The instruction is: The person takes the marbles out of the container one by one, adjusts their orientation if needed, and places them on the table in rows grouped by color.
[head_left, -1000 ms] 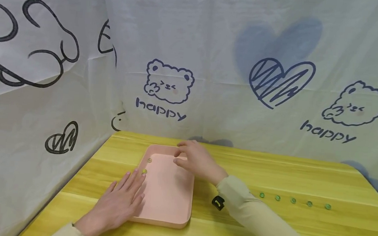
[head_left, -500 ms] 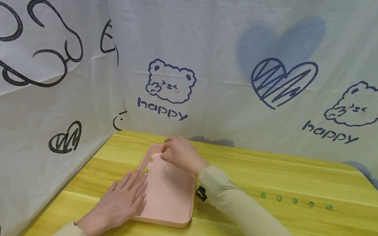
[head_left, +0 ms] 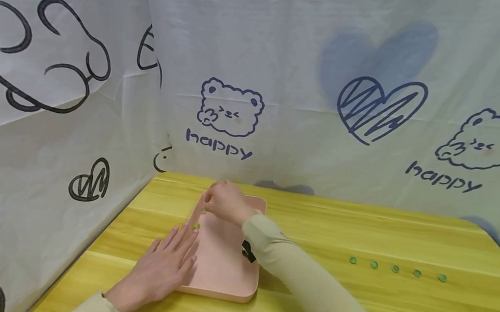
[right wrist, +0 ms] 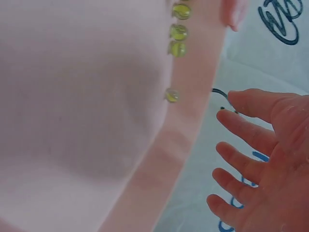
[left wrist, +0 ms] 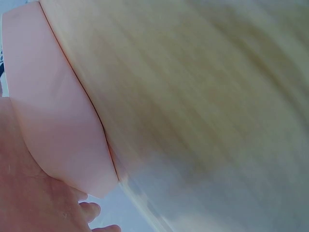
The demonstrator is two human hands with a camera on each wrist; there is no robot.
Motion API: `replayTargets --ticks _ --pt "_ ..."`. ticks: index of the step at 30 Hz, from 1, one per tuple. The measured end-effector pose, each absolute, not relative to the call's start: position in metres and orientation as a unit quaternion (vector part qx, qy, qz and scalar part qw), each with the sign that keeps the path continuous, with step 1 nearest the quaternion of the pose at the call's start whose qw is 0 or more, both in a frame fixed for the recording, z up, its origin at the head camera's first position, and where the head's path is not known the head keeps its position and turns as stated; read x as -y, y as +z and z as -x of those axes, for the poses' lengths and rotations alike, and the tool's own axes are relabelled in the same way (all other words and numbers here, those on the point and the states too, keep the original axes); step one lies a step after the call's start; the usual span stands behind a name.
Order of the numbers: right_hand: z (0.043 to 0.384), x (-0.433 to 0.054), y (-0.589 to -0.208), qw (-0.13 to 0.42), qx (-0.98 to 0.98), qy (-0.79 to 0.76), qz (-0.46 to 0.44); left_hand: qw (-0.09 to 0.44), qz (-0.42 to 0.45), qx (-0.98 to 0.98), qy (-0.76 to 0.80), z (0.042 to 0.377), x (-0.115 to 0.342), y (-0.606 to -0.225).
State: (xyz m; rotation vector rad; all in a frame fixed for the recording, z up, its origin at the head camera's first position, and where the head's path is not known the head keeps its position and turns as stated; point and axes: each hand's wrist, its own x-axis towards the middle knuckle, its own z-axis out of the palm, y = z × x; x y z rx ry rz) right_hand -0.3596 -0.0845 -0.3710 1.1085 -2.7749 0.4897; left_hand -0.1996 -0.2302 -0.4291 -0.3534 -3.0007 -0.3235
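A pink rectangular tray (head_left: 223, 276) lies on the table. My left hand (head_left: 159, 269), fingers straight, rests over its left rim; the left wrist view shows that hand (left wrist: 38, 193) against the tray's outer wall (left wrist: 53, 101). Above the tray's far left corner is my right hand (head_left: 227, 204), its fingertips right by a glass marble (head_left: 203, 211). Nothing sits between the spread fingers of the right hand (right wrist: 260, 154) in the right wrist view. There, several yellow-green marbles (right wrist: 178, 32) line the tray's side wall, with one marble (right wrist: 172, 95) set apart from the others.
Several green marbles (head_left: 395, 269) stand in a spaced row on the yellow wood-grain table (head_left: 316, 215), right of the tray. Printed cloth (head_left: 296, 130) hangs behind and at the left. A small black device (head_left: 249, 251) is at the right wrist.
My right hand has moved left across the tray, from its far right side to the marble at the far left. The left hand stays at the left rim.
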Motion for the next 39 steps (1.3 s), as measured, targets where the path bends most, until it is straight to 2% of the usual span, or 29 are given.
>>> replayTargets --ticks 13,20,39 --pt "0.371 0.104 -0.398 0.096 0.933 0.08 -0.339 0.055 0.116 0.986 -0.104 0.2 0.229 -0.43" --pt "0.37 0.108 -0.402 0.102 0.938 0.076 -0.323 0.037 0.108 0.988 -0.1 0.2 0.229 -0.427" --pt "0.373 0.117 -0.422 0.129 0.948 0.058 -0.287 0.042 0.11 0.989 -0.091 0.201 0.23 -0.429"
